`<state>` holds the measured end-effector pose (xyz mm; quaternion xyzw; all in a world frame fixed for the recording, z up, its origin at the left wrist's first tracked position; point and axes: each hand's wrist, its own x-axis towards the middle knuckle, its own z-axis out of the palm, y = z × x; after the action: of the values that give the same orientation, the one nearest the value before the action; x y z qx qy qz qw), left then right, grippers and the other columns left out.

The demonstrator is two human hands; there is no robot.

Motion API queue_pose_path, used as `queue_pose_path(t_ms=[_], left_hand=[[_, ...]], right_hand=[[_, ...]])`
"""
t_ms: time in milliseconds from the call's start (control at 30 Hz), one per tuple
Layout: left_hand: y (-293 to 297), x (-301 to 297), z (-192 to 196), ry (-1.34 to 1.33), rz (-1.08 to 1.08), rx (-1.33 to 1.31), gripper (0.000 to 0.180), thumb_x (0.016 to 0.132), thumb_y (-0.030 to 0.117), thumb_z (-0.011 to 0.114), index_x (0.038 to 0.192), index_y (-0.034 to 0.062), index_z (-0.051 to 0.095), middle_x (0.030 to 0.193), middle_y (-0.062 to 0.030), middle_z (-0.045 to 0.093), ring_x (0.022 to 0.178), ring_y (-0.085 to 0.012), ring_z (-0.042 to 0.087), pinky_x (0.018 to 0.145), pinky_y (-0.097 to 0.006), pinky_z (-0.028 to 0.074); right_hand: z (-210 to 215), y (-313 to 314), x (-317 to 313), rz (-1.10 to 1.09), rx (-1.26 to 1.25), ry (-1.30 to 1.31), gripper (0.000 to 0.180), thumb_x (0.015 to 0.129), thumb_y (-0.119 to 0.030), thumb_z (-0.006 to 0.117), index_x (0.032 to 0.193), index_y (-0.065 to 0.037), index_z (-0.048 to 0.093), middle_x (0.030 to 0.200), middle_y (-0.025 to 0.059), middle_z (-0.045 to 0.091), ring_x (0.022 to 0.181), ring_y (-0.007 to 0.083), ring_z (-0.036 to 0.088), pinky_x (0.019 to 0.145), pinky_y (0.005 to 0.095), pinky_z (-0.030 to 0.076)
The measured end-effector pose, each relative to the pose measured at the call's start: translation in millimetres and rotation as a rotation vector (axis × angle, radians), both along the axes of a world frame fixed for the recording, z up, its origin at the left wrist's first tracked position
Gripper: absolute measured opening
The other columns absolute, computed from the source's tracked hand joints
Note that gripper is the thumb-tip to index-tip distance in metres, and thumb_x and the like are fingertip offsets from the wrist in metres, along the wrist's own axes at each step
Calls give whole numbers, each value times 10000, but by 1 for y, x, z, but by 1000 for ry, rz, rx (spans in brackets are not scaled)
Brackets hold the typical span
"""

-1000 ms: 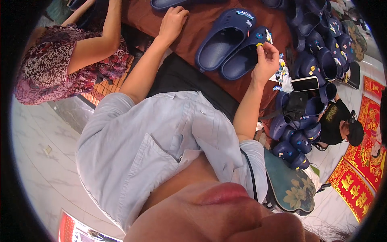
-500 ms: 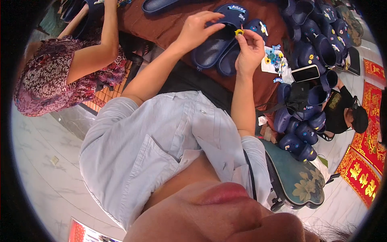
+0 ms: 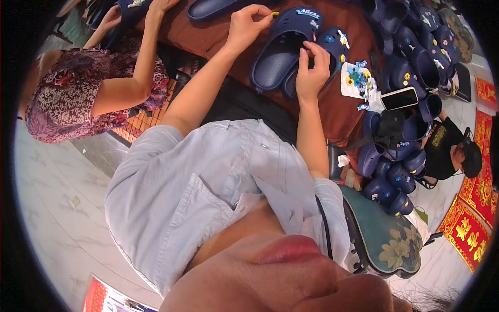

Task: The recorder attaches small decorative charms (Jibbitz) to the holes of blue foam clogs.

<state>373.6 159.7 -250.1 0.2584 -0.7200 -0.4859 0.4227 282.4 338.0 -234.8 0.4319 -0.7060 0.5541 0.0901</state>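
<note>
A small yellow shoe charm (image 3: 275,14) is pinched between the thumb and fingertips of my left hand (image 3: 246,27), at the left side of a navy clog's toe. That navy clog (image 3: 280,60) bears a blue-and-white lettered charm (image 3: 307,12) on its upper. My right hand (image 3: 314,73) is by the clog's right rim, thumb and forefinger apart; whether it touches the rim cannot be made out. A second navy clog (image 3: 335,44), with white, yellow and blue charms, lies close on the right, partly behind my right hand.
Loose charms (image 3: 358,78) lie on white paper on the brown cloth (image 3: 345,112). Beside them are a phone (image 3: 399,98) and piles of navy clogs (image 3: 410,57). A co-worker in a patterned top (image 3: 99,93) handles a clog on the left. A stool (image 3: 382,234) stands at right.
The yellow charm has passed from my right hand to my left, which now holds it left of the clog's toe. My right hand has moved slightly down and its thumb and forefinger have parted.
</note>
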Motion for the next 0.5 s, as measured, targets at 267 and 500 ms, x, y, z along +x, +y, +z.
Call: queue_pose_path(t_ms=[267, 500], left_hand=[[-27, -38, -34, -44, -117, -281, 167, 798, 50, 726, 957, 5, 694, 910, -101, 711, 837, -188, 702, 745, -292, 556], [-27, -41, -26, -74, -232, -472, 148, 801, 3, 694, 945, -8, 662, 924, -130, 677, 840, -276, 685, 751, -339, 549]], right_hand=[[-14, 7, 2, 21, 114, 264, 230, 788, 23, 682, 1012, -24, 665, 990, 125, 657, 960, 316, 577, 861, 405, 454], [-13, 5, 3, 33, 128, 266, 250, 784, 18, 689, 1028, -34, 671, 993, 121, 647, 957, 314, 567, 859, 404, 444]])
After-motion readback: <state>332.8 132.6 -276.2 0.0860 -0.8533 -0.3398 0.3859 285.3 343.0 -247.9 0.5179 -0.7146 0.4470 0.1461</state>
